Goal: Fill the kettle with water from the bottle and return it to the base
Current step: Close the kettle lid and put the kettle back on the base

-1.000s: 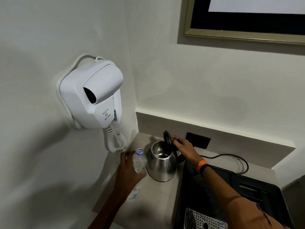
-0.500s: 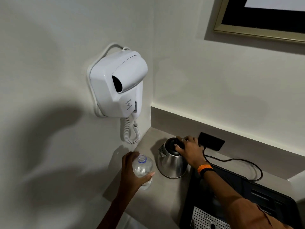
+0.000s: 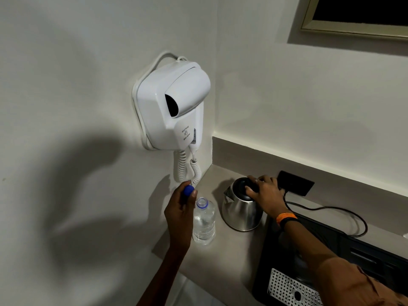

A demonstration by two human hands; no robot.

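A steel kettle (image 3: 240,214) with a black lid stands on the beige counter (image 3: 234,257), its lid down. My right hand (image 3: 263,192) lies on the lid and handle, fingers curled over them. To its left stands a clear plastic water bottle (image 3: 203,224), upright and uncapped, partly filled. My left hand (image 3: 180,208) is just left of the bottle and pinches its blue cap (image 3: 188,191) between thumb and fingers, above and beside the bottle's neck. The kettle's base is not visible beneath it.
A white wall-mounted hair dryer (image 3: 174,107) with a coiled cord hangs above the counter's left end. A black tray (image 3: 331,261) with a perforated metal grid lies at the right. A black socket plate (image 3: 295,183) and cable sit behind the kettle.
The kettle's lid went from standing up to down under my right hand. My left hand let go of the bottle, which now stands on the counter, and holds the blue cap.
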